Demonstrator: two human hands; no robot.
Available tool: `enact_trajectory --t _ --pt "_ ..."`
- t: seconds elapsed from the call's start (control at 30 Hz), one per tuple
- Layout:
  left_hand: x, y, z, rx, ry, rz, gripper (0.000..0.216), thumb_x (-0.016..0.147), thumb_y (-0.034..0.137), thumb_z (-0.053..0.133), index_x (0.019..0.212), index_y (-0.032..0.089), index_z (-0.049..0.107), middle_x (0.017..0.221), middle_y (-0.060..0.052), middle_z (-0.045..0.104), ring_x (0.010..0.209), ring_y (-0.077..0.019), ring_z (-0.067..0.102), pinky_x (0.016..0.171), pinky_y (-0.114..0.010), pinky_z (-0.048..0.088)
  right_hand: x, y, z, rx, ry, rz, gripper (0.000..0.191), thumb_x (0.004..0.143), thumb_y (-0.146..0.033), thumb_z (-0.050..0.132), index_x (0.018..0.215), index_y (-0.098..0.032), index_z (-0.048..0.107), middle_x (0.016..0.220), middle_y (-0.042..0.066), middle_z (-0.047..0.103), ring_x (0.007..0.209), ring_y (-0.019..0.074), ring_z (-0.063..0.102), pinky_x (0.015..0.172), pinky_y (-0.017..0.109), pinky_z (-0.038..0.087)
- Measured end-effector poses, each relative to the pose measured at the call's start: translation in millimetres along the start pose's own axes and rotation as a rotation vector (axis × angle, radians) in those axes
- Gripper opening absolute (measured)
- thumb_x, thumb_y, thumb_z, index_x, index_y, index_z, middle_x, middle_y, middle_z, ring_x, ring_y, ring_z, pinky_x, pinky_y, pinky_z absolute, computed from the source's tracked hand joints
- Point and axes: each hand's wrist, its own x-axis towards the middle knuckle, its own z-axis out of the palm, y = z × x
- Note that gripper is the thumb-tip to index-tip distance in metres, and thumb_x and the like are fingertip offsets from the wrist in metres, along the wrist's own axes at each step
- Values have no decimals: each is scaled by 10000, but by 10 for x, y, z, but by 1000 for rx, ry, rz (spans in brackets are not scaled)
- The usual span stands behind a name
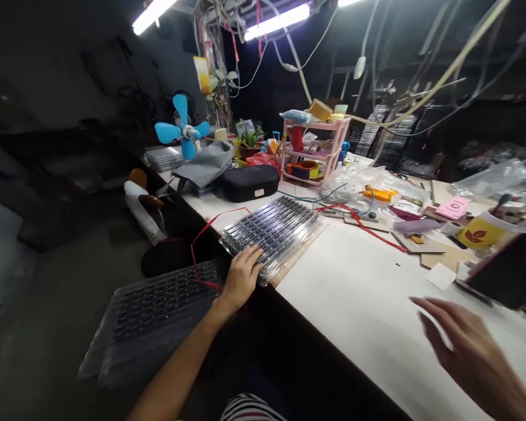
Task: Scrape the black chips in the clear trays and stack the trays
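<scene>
My left hand point(240, 280) lies on the near corner of a stack of clear plastic trays point(274, 228), its fingers stretched over the edge. Rows of small dark parts fill the trays, which rest on a thin board point(296, 257) at the table's left edge. Over the white tabletop on the right, my right hand point(464, 345) is raised and slightly blurred. Its thumb and fingers are apart, with nothing between them. A red strap point(195, 248) runs from the trays down over the table edge.
More plastic trays point(158, 310) sit lower down on the left. A black case point(249, 181), a blue-bladed fan point(184, 128) and a pink rack point(313, 152) stand behind. At right are a dark-screened device point(504, 272), a yellow cup point(482, 231), plastic bags and a red cord point(363, 225).
</scene>
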Motion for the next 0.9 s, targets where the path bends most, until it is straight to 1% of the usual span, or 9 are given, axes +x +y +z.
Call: enact_trajectory --t 0.1,0.23,0.33,0.43,0.53,0.67,0.73,0.8,0.9 --pt "4 -327 -306 -49 166 -199 277 881 212 440 1081 158 624 1163 -115 617 1125 -231 545 1033 -423 367 723 -198 475 51 -80 -175 349 875 -422 330 1098 -303 571 1046 113 604 934 298 578 801 484 454" --pt "-161 -729 -664 -74 251 -423 254 871 209 441 1021 140 634 969 -109 673 931 -210 631 894 -392 478 1692 -435 1208 39 -196 -117 464 871 -447 290 1139 -185 563 1141 168 569 1029 316 530 859 452 429" --pt "-291 -869 -661 -187 224 -535 261 849 215 455 1015 117 631 821 -89 684 735 -178 656 710 -335 544 2245 -579 1608 54 -225 -31 541 873 -480 289 1233 -146 517 1200 210 533 1106 330 495 905 449 403" --pt "-314 -823 -504 -316 181 -577 307 844 242 459 1073 105 610 783 -73 668 631 -142 635 573 -269 540 2628 -663 1842 43 -226 56 624 869 -527 262 1292 -122 476 1257 265 492 1159 385 456 888 517 389" --pt "-261 -683 -346 -394 155 -554 378 845 306 495 1174 135 567 755 -33 627 599 -121 605 508 -224 516 2837 -695 1935 46 -243 120 637 833 -577 277 1229 -153 541 1276 284 486 1137 435 471 841 600 375" --pt "-187 -593 -235 -573 105 -515 580 848 416 528 1377 232 377 762 10 573 573 -110 569 481 -216 493 2850 -690 1937 98 -226 110 578 740 -657 329 1058 -265 610 1207 191 578 1061 425 542 798 617 396" --pt "-152 -617 -232 -663 167 -528 641 833 448 560 1403 260 336 769 16 574 598 -110 561 546 -228 498 2801 -695 1947 136 -211 93 510 718 -662 338 951 -303 616 1027 136 660 965 393 599 772 582 433" --pt "-111 -655 -263 -769 280 -567 703 804 440 617 1412 245 323 782 8 605 690 -123 581 683 -249 497 2776 -725 1981 171 -211 45 429 728 -636 341 847 -321 607 834 101 678 851 349 639 744 510 473" --pt "-64 -695 -347 -1031 352 -657 893 758 385 691 1461 201 171 769 3 639 762 -134 604 780 -261 469 2812 -797 2051 167 -208 -57 400 731 -613 332 744 -314 597 704 125 649 772 353 645 708 472 492"
